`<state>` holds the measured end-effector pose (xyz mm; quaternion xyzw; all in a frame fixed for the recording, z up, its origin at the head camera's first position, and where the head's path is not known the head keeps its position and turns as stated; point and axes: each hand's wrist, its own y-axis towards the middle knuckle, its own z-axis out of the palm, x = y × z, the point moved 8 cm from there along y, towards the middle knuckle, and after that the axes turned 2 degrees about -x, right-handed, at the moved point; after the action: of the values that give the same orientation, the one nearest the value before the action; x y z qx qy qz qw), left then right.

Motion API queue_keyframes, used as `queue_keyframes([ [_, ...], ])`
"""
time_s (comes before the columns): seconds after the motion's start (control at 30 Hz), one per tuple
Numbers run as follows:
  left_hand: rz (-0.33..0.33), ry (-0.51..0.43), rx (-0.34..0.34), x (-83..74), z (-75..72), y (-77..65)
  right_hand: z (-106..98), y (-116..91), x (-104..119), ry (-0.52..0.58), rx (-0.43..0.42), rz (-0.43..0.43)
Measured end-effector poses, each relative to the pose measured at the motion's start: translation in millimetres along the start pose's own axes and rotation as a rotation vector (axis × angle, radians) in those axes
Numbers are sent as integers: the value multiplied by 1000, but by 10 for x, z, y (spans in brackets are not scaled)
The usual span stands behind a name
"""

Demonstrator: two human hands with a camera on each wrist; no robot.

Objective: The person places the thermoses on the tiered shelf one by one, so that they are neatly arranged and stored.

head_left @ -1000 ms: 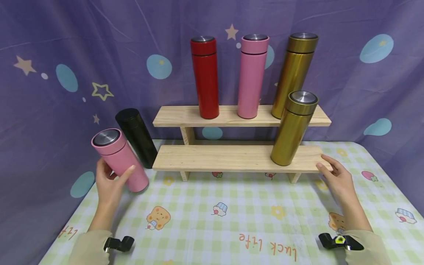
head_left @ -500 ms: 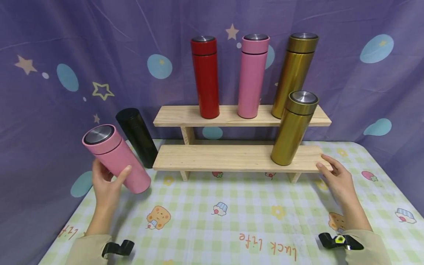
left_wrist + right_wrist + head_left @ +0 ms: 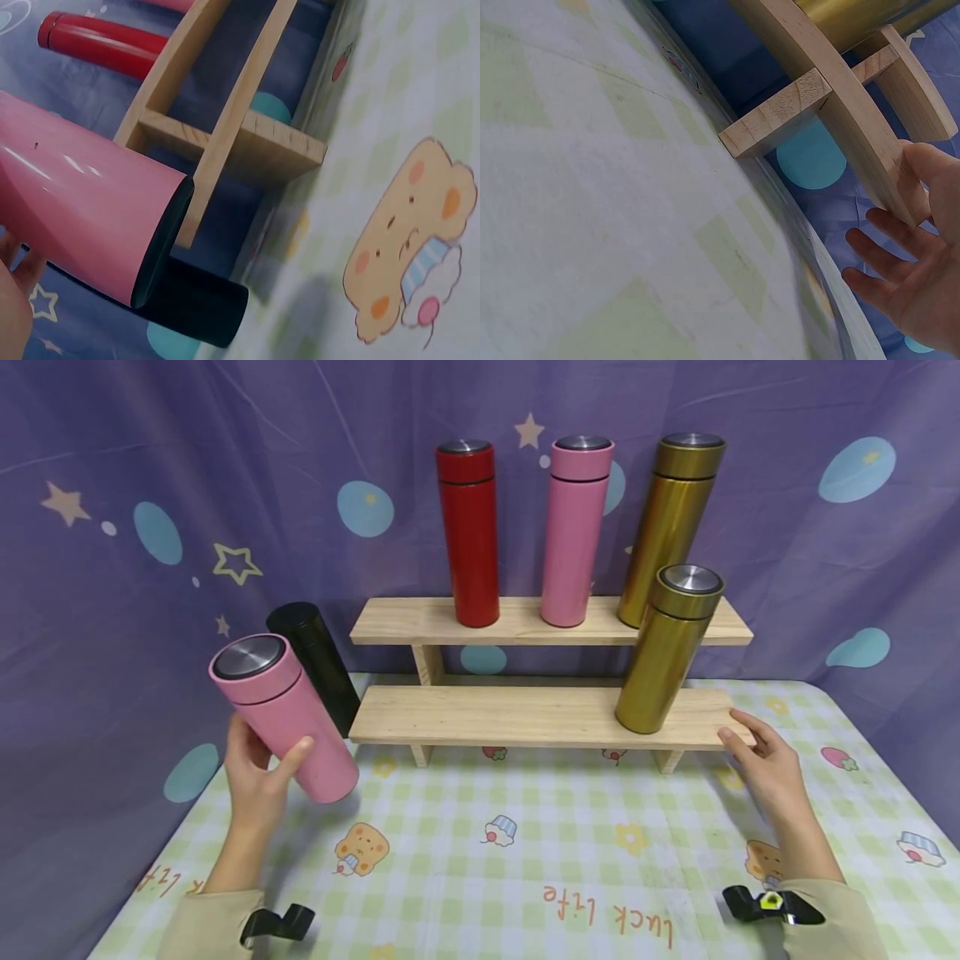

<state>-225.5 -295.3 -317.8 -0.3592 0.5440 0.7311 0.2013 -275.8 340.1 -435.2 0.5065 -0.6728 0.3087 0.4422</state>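
Observation:
My left hand [image 3: 258,777] grips a pink thermos [image 3: 296,718] with a steel-topped lid, thumb across its front. The thermos tilts with its lid to the left, and its dark base edge shows above the tablecloth in the left wrist view. Just behind it stands a black thermos [image 3: 322,664], partly covered by the pink one. My right hand [image 3: 768,768] pinches the right end of the lower board of a two-tier wooden shelf [image 3: 480,718]; in the right wrist view the thumb lies on the board [image 3: 870,142] and other fingers are spread below.
On the upper tier stand a red thermos [image 3: 472,543], another pink thermos [image 3: 576,539] and a gold thermos [image 3: 671,518]. A shorter gold thermos [image 3: 663,660] stands on the lower tier's right part. A checked tablecloth [image 3: 450,877] covers the table, with a purple curtain [image 3: 300,427] behind.
The pink thermos in my left hand has risen and tilted, swinging first left and then right towards the shelf. My right hand has stayed at the shelf end.

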Motion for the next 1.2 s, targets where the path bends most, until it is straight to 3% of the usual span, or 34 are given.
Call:
queue_keyframes([
  [0.4, 31, 21, 67, -119, 284, -22, -12, 26, 43, -7, 5, -3],
  [0.63, 75, 10, 156, -178, 538, -70, -35, -9, 28, -61, 16, -4],
  [1.2, 57, 22, 242, -195, 1067, -90, -2, -25, 11, -47, 9, 1],
])
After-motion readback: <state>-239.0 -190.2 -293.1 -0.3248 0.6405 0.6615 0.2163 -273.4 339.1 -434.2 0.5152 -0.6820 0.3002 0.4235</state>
